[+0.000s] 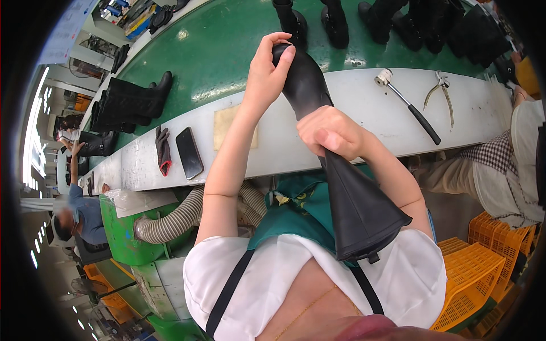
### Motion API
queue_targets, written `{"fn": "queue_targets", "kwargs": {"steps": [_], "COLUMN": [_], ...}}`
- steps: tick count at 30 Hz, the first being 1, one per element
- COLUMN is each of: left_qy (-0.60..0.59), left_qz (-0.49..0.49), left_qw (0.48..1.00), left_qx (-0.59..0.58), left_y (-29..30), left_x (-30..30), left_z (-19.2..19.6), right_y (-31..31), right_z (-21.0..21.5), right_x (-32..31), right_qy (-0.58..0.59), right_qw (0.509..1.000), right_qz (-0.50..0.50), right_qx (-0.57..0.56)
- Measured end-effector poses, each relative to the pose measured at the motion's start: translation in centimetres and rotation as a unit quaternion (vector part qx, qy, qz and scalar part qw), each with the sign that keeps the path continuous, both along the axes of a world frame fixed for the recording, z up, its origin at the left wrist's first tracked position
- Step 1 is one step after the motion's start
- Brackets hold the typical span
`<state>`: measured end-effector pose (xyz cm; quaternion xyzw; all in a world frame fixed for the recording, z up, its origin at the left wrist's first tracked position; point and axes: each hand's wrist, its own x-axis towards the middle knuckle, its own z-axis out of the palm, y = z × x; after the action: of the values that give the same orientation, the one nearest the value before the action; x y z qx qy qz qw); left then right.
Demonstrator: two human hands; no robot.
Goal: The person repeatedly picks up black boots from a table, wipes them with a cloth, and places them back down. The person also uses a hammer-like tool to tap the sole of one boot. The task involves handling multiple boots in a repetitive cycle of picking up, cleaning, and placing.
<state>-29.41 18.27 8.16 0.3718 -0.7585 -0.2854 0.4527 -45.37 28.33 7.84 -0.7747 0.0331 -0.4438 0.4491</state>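
I hold a tall black boot (364, 210) over the white work ledge, its foot pointing away and its wide shaft opening hanging toward my chest. My left hand (267, 74) is cupped round the toe, with the thumb lying on top and the other fingers partly hidden behind it. Wrapped round the narrow part near the ankle, my right hand (330, 133) is closed in a fist. To the right on the ledge lie a hammer (412, 108) with a black handle and a pair of pincers (441, 91).
Left on the ledge (273, 150) are a phone (189, 153), a dark glove (163, 150) and a beige sheet (219, 128). Several black boots (133, 99) stand or lie on the green belt (216, 51). A ribbed hose (170, 219), orange crates (463, 270) and co-workers flank me.
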Motion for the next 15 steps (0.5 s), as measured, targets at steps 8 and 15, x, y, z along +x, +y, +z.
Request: {"fn": "queue_targets", "kwargs": {"steps": [8, 15], "left_qy": [0.018, 0.015], "left_qz": [-0.054, -0.053], "left_qw": [0.998, 0.998], "left_qx": [0.031, 0.036], "left_y": [0.03, 0.29], "left_x": [0.59, 0.58], "left_z": [0.6, 0.86], "right_y": [0.24, 0.48], "right_z": [0.3, 0.54], "right_x": [0.09, 0.12], "right_qy": [0.014, 0.014], "right_qw": [1.0, 1.0], "right_qz": [-0.008, -0.012], "right_qx": [0.003, 0.004]}}
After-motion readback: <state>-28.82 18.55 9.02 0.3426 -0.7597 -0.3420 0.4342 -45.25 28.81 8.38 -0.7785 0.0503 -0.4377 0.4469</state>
